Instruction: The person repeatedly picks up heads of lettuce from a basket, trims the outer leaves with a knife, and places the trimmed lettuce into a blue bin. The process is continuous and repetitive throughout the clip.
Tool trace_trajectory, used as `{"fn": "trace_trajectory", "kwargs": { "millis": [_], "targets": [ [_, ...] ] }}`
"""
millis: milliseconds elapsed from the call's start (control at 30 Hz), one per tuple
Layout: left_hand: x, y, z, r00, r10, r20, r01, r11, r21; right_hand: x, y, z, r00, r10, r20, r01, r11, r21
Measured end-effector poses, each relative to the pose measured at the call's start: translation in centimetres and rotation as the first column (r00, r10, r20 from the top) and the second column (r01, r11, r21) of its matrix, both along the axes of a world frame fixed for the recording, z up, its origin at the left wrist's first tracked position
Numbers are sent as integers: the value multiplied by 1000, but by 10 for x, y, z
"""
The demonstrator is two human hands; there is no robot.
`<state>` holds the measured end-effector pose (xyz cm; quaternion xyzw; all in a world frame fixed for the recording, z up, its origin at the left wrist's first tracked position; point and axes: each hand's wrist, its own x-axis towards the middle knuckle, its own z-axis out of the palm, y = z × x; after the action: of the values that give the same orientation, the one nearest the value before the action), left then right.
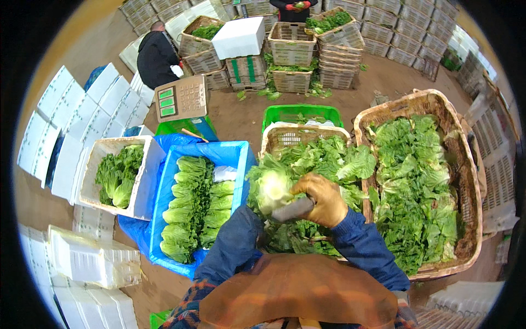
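My right hand (322,200), in a yellow-tan glove, grips a broad-bladed knife (292,209), its blade blurred beside the pale cut base of a head of leafy lettuce (274,187). My left hand is hidden behind that lettuce and my dark blue sleeve; its grip does not show. Both lie over a plastic crate (306,129) filled with loose green leaves. On the left, a blue-lined box (242,164) holds rows of trimmed lettuce heads (181,209) and a white wrapped item (224,173). To the right stands a large crate (468,197) full of lettuce (415,185).
A white foam box (152,181) with greens stands far left, below a digital scale (183,98). A green crate (304,110) stands beyond the leaf crate. Farther off, a crouching person (156,57) and another person (294,10) in red gloves are among stacked crates (291,45).
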<state>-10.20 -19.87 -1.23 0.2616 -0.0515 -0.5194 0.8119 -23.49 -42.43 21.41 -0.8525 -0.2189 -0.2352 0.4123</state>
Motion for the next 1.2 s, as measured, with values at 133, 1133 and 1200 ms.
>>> {"fn": "trace_trajectory", "kwargs": {
  "millis": [133, 1133, 1200],
  "targets": [
    [31, 35, 14, 969, 243, 39, -243, 970, -13, -13, -5, 16, 995, 63, 81, -28, 926, -376],
    [15, -16, 123, -4, 135, 991, -630, 769, -107, 20, 12, -19, 999, -10, -41, 21, 963, 267],
    [14, -1, 132, 126, 241, 962, -647, 755, -105, 11, -4, -15, 994, 14, -112, 0, 992, 126]
  ]
}}
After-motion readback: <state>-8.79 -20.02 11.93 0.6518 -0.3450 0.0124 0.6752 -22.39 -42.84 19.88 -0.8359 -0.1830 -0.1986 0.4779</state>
